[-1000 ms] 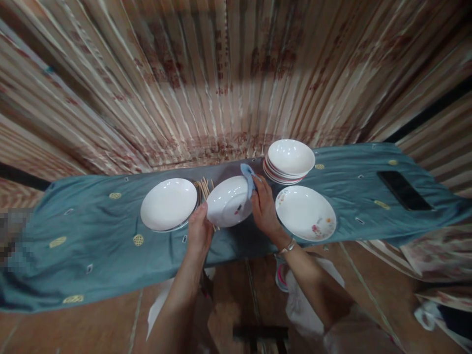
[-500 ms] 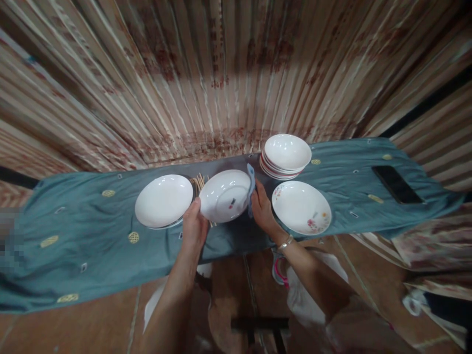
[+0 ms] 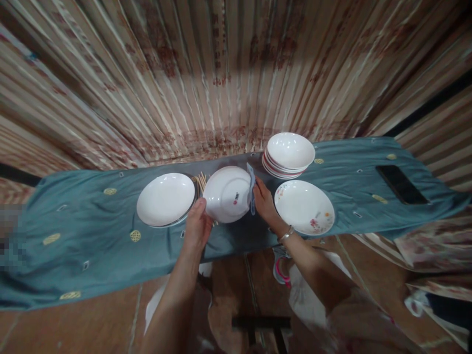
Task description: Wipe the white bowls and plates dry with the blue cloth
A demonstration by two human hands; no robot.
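Note:
A white plate (image 3: pixel 224 194) is held tilted above the middle of the table, its underside with a small printed mark facing me. My left hand (image 3: pixel 198 223) grips its left rim, thumb on the near face. At the right rim my right hand (image 3: pixel 264 201) is closed on a light blue cloth (image 3: pixel 251 189), which is pressed against the plate's edge. Behind the plate lie thin wooden chopsticks (image 3: pixel 201 180), partly hidden. Left of my left hand are stacked white plates (image 3: pixel 165 199). A flower-patterned plate (image 3: pixel 304 206) lies just right of my right hand.
A stack of white bowls (image 3: pixel 289 152) stands at the back, right of centre. A black phone (image 3: pixel 401 184) lies farther right on the green tablecloth (image 3: pixel 92 236). Patterned curtains (image 3: pixel 228 73) hang directly behind the table. A dark stool-like bar (image 3: pixel 261 322) shows below.
The held plate has been turned further, showing more of its underside and its printed mark. Both hands keep their hold, and the cloth stays at the right rim. The view has shifted slightly.

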